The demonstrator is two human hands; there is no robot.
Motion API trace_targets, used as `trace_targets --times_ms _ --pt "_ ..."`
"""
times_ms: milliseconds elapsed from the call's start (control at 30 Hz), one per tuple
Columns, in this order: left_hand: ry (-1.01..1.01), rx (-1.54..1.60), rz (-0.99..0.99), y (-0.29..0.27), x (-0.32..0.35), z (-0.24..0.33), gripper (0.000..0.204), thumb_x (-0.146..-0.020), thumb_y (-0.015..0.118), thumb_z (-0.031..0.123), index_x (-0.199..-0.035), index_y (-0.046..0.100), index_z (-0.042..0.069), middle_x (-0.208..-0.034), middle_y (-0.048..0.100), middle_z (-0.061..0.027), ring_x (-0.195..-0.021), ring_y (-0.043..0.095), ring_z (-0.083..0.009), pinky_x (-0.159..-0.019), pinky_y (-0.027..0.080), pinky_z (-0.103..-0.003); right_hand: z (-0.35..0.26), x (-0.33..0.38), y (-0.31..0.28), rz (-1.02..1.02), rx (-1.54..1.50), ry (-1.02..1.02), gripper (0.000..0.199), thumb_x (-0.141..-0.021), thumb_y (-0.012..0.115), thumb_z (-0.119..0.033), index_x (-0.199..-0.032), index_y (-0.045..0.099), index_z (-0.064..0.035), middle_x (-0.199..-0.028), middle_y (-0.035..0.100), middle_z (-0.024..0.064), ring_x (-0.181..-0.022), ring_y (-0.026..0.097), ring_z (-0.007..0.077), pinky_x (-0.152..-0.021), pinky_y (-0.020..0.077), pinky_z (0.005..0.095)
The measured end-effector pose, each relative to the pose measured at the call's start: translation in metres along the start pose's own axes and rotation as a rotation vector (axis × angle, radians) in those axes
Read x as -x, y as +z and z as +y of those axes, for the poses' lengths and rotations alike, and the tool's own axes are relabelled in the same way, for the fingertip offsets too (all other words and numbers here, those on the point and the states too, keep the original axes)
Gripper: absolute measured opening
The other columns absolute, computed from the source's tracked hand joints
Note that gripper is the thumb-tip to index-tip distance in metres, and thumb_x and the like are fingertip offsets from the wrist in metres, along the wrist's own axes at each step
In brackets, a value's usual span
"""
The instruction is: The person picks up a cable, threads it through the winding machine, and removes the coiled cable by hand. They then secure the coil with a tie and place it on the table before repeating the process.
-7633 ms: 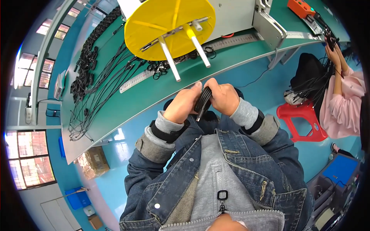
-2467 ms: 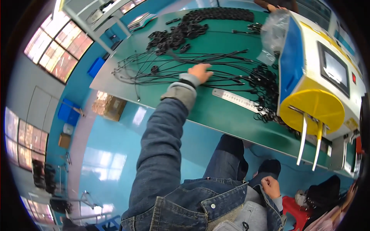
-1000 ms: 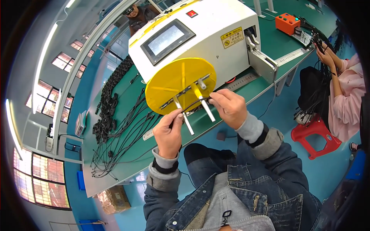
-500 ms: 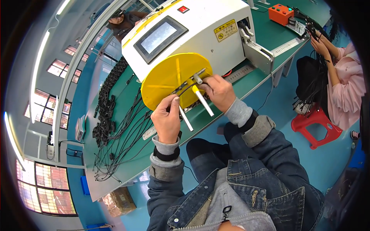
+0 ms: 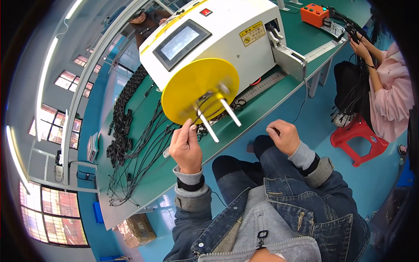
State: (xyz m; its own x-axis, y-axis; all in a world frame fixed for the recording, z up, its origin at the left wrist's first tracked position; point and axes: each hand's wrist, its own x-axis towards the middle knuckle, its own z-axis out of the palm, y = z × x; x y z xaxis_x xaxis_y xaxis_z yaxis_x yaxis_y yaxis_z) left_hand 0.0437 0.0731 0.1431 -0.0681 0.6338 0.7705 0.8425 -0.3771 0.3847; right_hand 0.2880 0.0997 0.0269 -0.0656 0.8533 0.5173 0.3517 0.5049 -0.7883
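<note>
Left hand [image 5: 185,148] pinched, apparently on thin black wire, beside yellow disc [image 5: 196,87]; right hand [image 5: 283,136] loosely curled, empty.

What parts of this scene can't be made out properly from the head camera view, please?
- Left hand: whether a thin black cable is pinched in it; fingertips cover that, too small to tell.
- Right hand: curled loosely; contents hidden by its own fingers.
- Touchscreen on the white machine: glare blurs it.
- Seated person in pink: cut off by the right rim.
</note>
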Motion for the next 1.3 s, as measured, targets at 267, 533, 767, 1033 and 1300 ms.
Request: trace_targets --times_ms 267,533,767,1033,1300 --pt "-0.016 0.027 0.005 -0.012 0.015 0.013 0.021 -0.081 0.061 0.002 -0.102 0.062 -0.001 -0.065 0.051 -0.0094 -0.054 0.048 -0.0145 -0.05 0.04 -0.026 -0.016 0.027 0.017 -0.236 -0.033 0.084 0.009 -0.074 0.061 -0.01 -0.074 0.061 -0.0019 -0.069 0.059 0.013 -0.062 0.058 0.0294 -0.055 0.0455 0.0356" --pt "-0.195 0.2 0.033 -0.004 0.041 0.012 0.026 -0.087 0.053 0.004 -0.112 0.057 -0.003 -0.069 0.055 -0.0082 -0.057 0.049 -0.0117 -0.052 0.041 -0.026 -0.024 0.021 0.026 -0.329 -0.076 0.132 0.009 -0.073 0.061 -0.01 -0.072 0.06 -0.0015 -0.068 0.059 0.0133 -0.061 0.058 0.0294 -0.054 0.0453 0.0356" --pt "0.106 -0.087 -0.072 0.004 0.011 0.02 0.037 -0.078 0.057 -0.002 -0.114 0.054 -0.004 -0.072 0.054 -0.0131 -0.057 0.053 -0.0216 -0.052 0.044 -0.031 -0.036 -0.012 0.021 -0.271 -0.168 0.022 0.007 -0.074 0.061 -0.008 -0.073 0.06 -0.0005 -0.068 0.059 0.013 -0.06 0.058 0.0287 -0.054 0.0458 0.0344" --pt "0.243 -0.421 -0.202 0.003 -0.005 0.063 0.042 -0.073 0.062 0.007 -0.112 0.053 -0.005 -0.078 0.051 -0.0107 -0.071 0.051 -0.0268 -0.061 0.044 -0.035 -0.081 -0.063 0.019 -0.063 -0.158 -0.292 0.014 -0.071 0.07 -0.007 -0.079 0.06 -0.0005 -0.066 0.057 0.0095 -0.051 0.054 0.0182 -0.048 0.0426 0.026" --pt "0.035 -0.484 -0.36 -0.025 -0.009 0.067 0.053 -0.079 0.056 0.015 -0.123 0.039 -0.01 -0.099 0.045 -0.0198 -0.09 0.047 -0.0333 -0.081 0.038 -0.041 -0.093 -0.072 0.032 -0.1 -0.163 -0.167 0.05 -0.064 0.076 -0.015 -0.105 0.052 -0.0016 -0.086 0.056 0.0121 -0.069 0.057 0.0187 -0.056 0.0471 0.0273"
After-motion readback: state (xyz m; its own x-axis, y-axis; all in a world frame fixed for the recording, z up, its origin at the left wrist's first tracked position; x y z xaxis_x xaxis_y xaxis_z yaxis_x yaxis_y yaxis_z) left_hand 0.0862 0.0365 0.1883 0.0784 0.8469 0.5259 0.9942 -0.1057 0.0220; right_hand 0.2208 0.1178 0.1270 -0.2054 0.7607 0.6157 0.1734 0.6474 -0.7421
